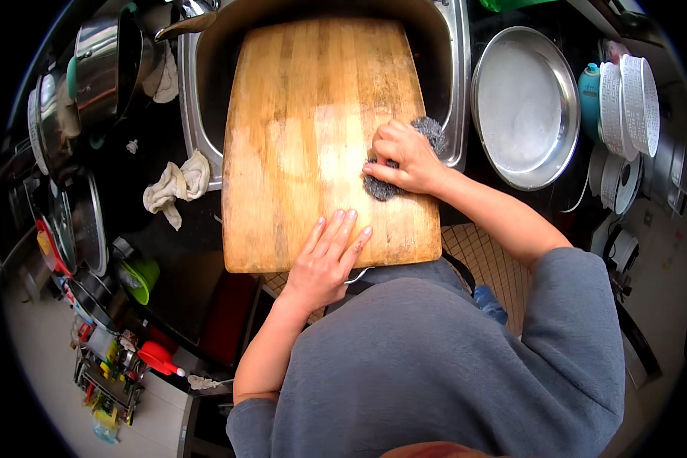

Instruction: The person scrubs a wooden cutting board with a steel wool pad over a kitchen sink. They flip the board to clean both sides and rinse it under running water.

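Observation:
A large wooden cutting board (297,114) lies across a stainless steel sink (458,86), its near edge close to my body. Its surface looks wet and shiny in the middle, with darker stains at the upper right. My right hand (403,157) grips a grey steel wool scourer (383,186) against the right part of the board; part of the scourer sticks out beyond the knuckles. Flat on the board's near edge rests my left hand (326,257), fingers apart, holding nothing.
Left of the sink lie a crumpled cloth (177,183) and a steel pot (97,66). The faucet (189,20) reaches in at the upper left. To the right stand an oval metal tray (524,109), a teal bottle (589,100) and white perforated baskets (638,106). A green container (143,277) is at the left.

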Demonstrator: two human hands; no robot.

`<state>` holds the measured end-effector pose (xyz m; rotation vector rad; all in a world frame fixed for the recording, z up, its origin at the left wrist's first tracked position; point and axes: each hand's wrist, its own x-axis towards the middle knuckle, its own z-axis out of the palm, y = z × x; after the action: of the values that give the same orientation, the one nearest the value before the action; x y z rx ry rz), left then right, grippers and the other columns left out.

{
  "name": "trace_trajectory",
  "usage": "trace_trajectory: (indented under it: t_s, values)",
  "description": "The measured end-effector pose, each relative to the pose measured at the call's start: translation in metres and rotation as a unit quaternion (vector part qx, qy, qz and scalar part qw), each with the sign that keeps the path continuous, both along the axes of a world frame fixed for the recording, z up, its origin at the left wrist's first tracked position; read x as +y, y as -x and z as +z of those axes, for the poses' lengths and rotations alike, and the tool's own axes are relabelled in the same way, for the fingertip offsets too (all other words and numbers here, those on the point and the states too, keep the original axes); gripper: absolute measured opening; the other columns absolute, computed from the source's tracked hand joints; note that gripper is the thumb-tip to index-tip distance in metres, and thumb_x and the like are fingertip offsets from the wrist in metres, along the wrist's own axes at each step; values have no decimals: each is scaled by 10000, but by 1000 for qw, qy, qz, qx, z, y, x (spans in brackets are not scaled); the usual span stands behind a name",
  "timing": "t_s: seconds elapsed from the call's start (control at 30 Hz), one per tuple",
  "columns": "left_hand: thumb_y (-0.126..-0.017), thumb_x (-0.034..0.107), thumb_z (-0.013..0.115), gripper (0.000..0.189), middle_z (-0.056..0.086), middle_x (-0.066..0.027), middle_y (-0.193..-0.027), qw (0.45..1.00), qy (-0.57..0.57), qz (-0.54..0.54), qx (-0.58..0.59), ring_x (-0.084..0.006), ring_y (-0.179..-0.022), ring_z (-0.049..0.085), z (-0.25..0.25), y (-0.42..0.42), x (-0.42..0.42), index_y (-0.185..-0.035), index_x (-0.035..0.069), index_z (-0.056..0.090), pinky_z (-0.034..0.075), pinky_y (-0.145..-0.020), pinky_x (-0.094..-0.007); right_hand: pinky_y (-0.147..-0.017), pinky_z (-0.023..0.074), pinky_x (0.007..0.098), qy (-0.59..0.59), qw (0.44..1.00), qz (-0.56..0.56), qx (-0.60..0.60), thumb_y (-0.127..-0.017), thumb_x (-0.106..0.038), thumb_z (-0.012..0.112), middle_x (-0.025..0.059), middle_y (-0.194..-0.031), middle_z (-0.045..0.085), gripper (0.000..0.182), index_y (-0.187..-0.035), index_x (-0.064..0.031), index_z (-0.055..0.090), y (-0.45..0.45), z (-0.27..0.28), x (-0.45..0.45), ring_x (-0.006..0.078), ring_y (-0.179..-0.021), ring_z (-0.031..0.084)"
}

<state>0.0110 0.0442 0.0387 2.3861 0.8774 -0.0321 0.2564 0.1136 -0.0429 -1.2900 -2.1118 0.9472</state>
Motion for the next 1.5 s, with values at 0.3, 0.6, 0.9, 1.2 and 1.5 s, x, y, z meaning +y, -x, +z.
trace_trajectory:
  t_s: [0.3, 0.6, 0.9, 1.2, 1.5]
  values:
    - [-693, 12, 554, 680, 447, -121, -1396, 999, 28, 3, 24, -257, -1295, 433, 11, -5, 6, -1351, 172, 482, 353, -1064, -428, -683, 407, 404, -25, 981, -188, -37, -773, -302, 636, 86, -739, 488, 322, -606, -67, 493, -13, -71, 94, 247, -767, 494]
    - [-547, 48, 629, 793, 444, -116, -1398, 999, 12, 25, 16, -271, -1272, 455, 7, -4, -2, -1320, 186, 517, 365, -1056, -447, -698, 428, 410, 75, 994, -85, -4, -763, -268, 524, 118, -733, 486, 274, -610, -49, 467, 2, -28, 42, 279, -764, 503]
    - [-534, 35, 617, 795, 448, -133, -1392, 1000, 3, 17, -8, -293, -1271, 453, 11, -7, 3, -1314, 152, 519, 362, -1056, -461, -781, 464, 417, 49, 965, -257, -18, -750, -396, 641, 114, -865, 607, 320, -702, -81, 604, -5, -51, 130, 307, -892, 573]
    - [-516, 3, 612, 813, 447, -139, -1387, 999, -12, 23, -29, -301, -1272, 445, 11, -8, -2, -1310, 141, 511, 361, -1060, -462, -629, 456, 349, -176, 848, -500, 14, -743, -389, 735, 85, -734, 604, 372, -641, -62, 588, -150, 56, 81, 249, -688, 583]
    - [-516, -10, 620, 835, 440, -127, -1394, 1000, -16, 24, -13, -284, -1270, 451, 11, -7, -4, -1324, 158, 501, 358, -1066, -444, -986, 254, 625, 100, 809, -534, -224, -795, -567, 583, 107, -1371, 392, 508, -1195, -255, 579, -175, -18, 25, 321, -1331, 242]
